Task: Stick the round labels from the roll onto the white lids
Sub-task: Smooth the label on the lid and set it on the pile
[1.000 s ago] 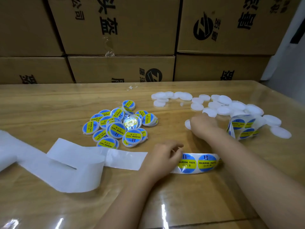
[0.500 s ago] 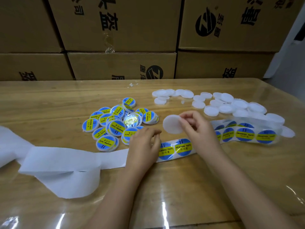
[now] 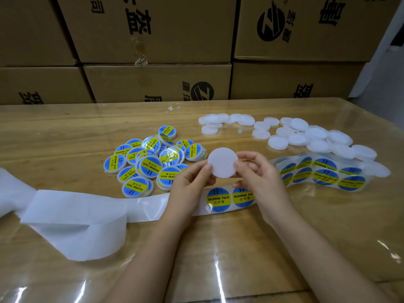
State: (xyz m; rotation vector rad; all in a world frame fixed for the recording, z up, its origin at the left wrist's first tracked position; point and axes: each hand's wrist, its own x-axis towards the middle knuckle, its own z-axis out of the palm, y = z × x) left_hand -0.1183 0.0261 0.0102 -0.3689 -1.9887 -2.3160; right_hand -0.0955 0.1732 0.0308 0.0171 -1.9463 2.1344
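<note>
A plain white lid (image 3: 221, 161) is held up above the table between both hands. My left hand (image 3: 189, 189) pinches its left edge and my right hand (image 3: 261, 178) pinches its right edge. Below them lies the label strip (image 3: 229, 199) with round blue and yellow labels, running right into a loose coil of labels (image 3: 323, 173). Several unlabelled white lids (image 3: 306, 136) are spread at the back right. A pile of labelled lids (image 3: 148, 162) sits left of my hands.
Empty white backing paper (image 3: 72, 215) loops across the left of the wooden table (image 3: 240, 259), which has a glossy clear cover. Stacked cardboard boxes (image 3: 157, 40) form a wall along the table's far edge.
My right hand picked a white lid from the right pile and brought it to the middle. My left hand left the label strip and took hold of the lid's other edge.
</note>
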